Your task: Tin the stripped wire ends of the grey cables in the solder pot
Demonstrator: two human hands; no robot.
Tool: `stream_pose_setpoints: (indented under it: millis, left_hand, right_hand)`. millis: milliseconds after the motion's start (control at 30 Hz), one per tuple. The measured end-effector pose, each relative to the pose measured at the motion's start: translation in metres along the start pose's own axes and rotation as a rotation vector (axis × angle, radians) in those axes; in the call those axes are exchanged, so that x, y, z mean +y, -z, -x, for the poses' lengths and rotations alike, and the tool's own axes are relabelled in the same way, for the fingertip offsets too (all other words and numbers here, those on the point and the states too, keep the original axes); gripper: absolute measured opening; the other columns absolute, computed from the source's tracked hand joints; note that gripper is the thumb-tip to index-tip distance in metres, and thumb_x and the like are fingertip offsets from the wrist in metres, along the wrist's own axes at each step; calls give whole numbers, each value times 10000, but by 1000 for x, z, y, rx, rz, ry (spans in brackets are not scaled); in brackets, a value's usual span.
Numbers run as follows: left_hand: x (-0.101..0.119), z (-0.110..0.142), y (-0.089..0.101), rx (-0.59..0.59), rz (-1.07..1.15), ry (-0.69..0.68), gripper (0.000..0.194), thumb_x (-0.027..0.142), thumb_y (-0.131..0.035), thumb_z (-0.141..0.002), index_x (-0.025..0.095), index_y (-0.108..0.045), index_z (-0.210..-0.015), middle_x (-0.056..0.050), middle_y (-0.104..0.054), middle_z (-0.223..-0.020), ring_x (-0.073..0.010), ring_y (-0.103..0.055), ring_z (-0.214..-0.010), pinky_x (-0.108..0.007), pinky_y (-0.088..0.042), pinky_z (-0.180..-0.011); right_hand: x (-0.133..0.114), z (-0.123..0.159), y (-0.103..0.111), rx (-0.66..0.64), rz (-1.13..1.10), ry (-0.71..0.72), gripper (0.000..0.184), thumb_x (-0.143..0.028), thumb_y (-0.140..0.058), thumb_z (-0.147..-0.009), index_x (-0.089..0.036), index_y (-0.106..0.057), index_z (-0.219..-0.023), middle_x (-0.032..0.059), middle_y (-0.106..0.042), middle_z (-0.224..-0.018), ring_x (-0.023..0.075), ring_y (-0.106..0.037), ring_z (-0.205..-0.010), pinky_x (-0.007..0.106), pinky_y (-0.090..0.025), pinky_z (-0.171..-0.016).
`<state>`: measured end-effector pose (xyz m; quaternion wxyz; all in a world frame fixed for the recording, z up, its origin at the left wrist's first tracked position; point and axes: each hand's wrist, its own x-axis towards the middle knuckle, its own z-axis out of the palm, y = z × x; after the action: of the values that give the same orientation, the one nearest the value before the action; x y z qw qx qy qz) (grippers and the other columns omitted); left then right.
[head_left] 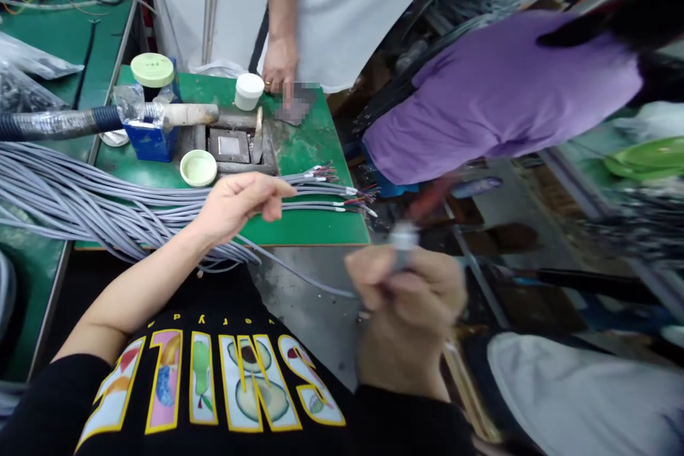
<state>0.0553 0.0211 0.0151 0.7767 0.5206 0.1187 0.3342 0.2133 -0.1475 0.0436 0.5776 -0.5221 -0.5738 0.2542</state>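
My right hand (409,292), blurred by motion, is closed around a grey cable (320,287). The cable's stripped end, with a pale sleeve (404,235) and smeared reddish wires, sticks up beyond the fingers. My left hand (240,205) hovers at or just above a bundle of grey cables (117,199); its index finger is stretched to the right and another finger bends down. Nothing shows between those fingers, and whether they touch the cables I cannot tell. Several cable ends with thin coloured wires (328,172) lie past the left hand at the green table's (310,228) right edge.
Around a dark block with a square metal pot (229,146) stand a blue box (150,141), a hose nozzle (189,114), a white jar (249,91) and an open pale tub (198,168). Across the table, another person's hand (281,65) touches it. A person in purple (496,100) is at right.
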Motion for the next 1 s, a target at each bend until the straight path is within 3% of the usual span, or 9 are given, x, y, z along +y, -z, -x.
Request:
stream_pose_setpoints:
  millis: [100,200,233,300,400,567,733,867,1000]
  left_hand:
    - [-2,-4,19,88,-388,-90,400,551,-661,-767,156,-712,-720,-31,-674,-659,-115,-572,-590,-249,-453,-590]
    - [-16,0,38,-25,-835,-150,237,380,-633,-831,167,-736,-804,-45,-717,-755,-146,-610,-698,-272,-464,-676]
    - [-23,3,42,-74,-973,-160,205,330,-614,-846,166,-737,-848,-56,-727,-801,-165,-620,-748,-293,-470,-721]
    - [-36,8,46,-131,-1241,-151,195,275,-593,-858,159,-728,-937,-85,-733,-919,-210,-619,-853,-346,-465,-797]
    - [-50,13,44,-127,-1534,-124,230,261,-566,-875,148,-705,-1019,-120,-710,-1006,-259,-587,-930,-392,-441,-802]
    - [-59,7,31,-179,-1785,-95,188,250,-572,-863,149,-695,-963,-132,-675,-957,-301,-555,-956,-406,-403,-752]
    - [-59,-1,27,-191,-1776,-120,155,230,-537,-871,138,-660,-849,-126,-661,-866,-281,-579,-877,-395,-417,-741]
    - [-53,3,28,-170,-1540,-195,130,232,-526,-874,157,-625,-837,-73,-657,-806,-215,-586,-787,-335,-448,-726]
    - [-48,12,30,-216,-1412,-251,169,270,-519,-894,175,-643,-828,-46,-665,-772,-182,-575,-742,-308,-451,-713]
  right_hand:
    - [13,47,32,326,-256,-131,357,-534,-544,-866,-252,-550,-647,-119,-293,-276,65,-222,-178,215,-236,-302]
    - [47,91,47,483,-207,-582,467,-674,-624,-713,-240,-488,-605,-101,-376,-312,76,-316,-213,214,-290,-310]
    - [62,104,45,459,-137,-775,515,-726,-629,-637,-237,-475,-589,-71,-433,-340,100,-401,-256,221,-304,-310]
    - [89,126,31,205,49,-1186,543,-754,-548,-658,-231,-456,-541,-22,-500,-378,124,-504,-329,233,-366,-348]
    - [117,138,1,18,65,-1327,468,-547,-701,-645,-209,-447,-442,-17,-484,-343,106,-448,-269,222,-315,-311]
    - [120,100,-30,-117,-105,-1269,240,-381,-736,-673,-159,-650,-706,10,-684,-610,124,-640,-482,215,-480,-464]
    - [112,43,-50,-232,-584,-971,420,-439,-720,-723,-155,-616,-1015,29,-720,-728,138,-673,-533,229,-506,-473]
    - [114,18,-57,77,-793,-777,462,-449,-709,-746,-220,-542,-1111,17,-744,-827,142,-691,-588,227,-522,-467]
    - [117,9,-50,411,-762,-618,329,-469,-657,-793,-220,-586,-996,-4,-727,-737,135,-681,-597,235,-543,-501]
